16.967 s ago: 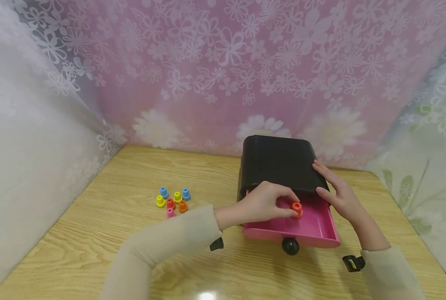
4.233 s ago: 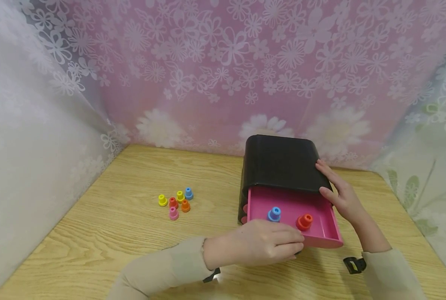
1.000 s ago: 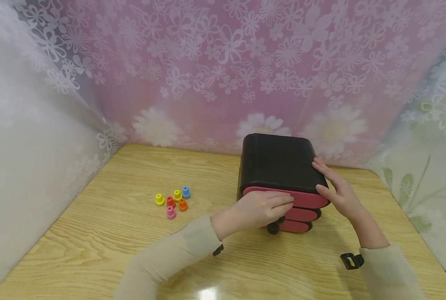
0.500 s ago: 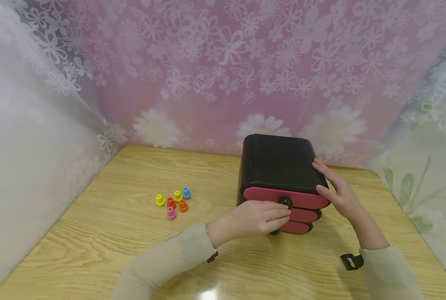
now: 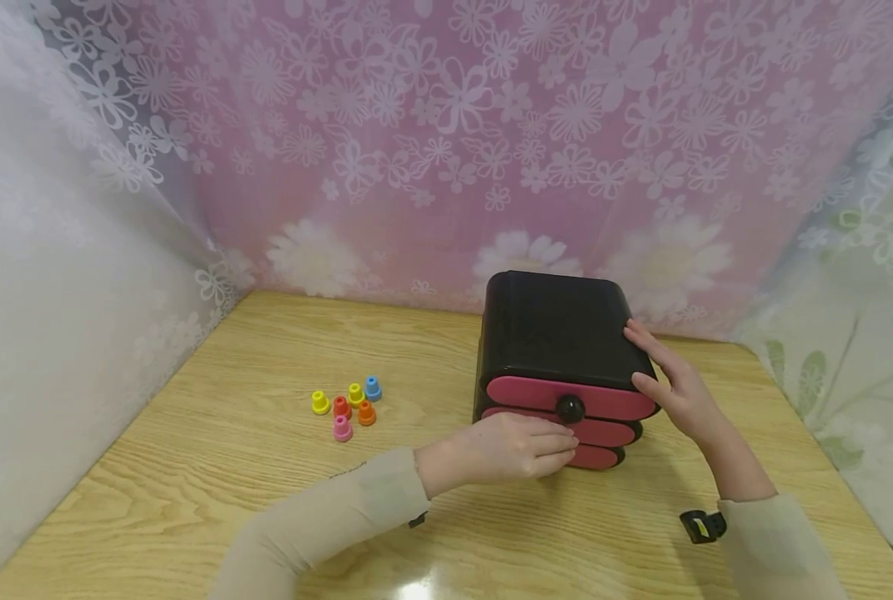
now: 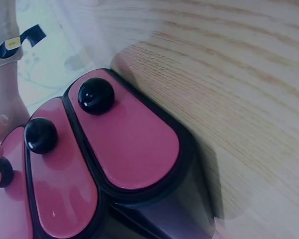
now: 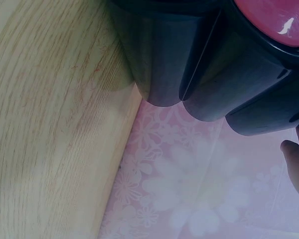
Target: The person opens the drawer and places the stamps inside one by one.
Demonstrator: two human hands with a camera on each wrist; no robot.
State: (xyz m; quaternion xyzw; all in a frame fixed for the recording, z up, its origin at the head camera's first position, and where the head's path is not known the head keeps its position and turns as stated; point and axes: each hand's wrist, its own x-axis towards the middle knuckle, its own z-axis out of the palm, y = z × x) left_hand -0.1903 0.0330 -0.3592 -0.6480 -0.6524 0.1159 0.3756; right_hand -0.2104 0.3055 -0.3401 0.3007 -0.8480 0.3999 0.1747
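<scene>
A black mini drawer cabinet (image 5: 562, 325) with pink fronts stands on the table, all its drawers pushed in. My left hand (image 5: 517, 448) is in front of the middle drawer (image 5: 611, 431), fingers loosely extended just below the black knob (image 5: 570, 408) of the top drawer (image 5: 524, 392). In the left wrist view the middle knob (image 6: 41, 135) and bottom knob (image 6: 96, 95) show bare; fingertips at the left edge partly cover the top knob (image 6: 5, 172). My right hand (image 5: 679, 392) rests against the cabinet's upper right side, fingers extended. The drawers' insides are hidden.
Left of the cabinet, several small stepped plastic pegs stand in a cluster: yellow (image 5: 320, 403), red (image 5: 342, 407), orange (image 5: 367, 413), blue (image 5: 373, 388) and pink (image 5: 343, 429). Flowered cloth (image 5: 416, 167) hangs behind the wooden table (image 5: 213, 467).
A red and a blue peg lay in the pulled-out top drawer earlier; that drawer is now pushed in. Over the last second my left hand lowered from the top knob. The right hand stayed.
</scene>
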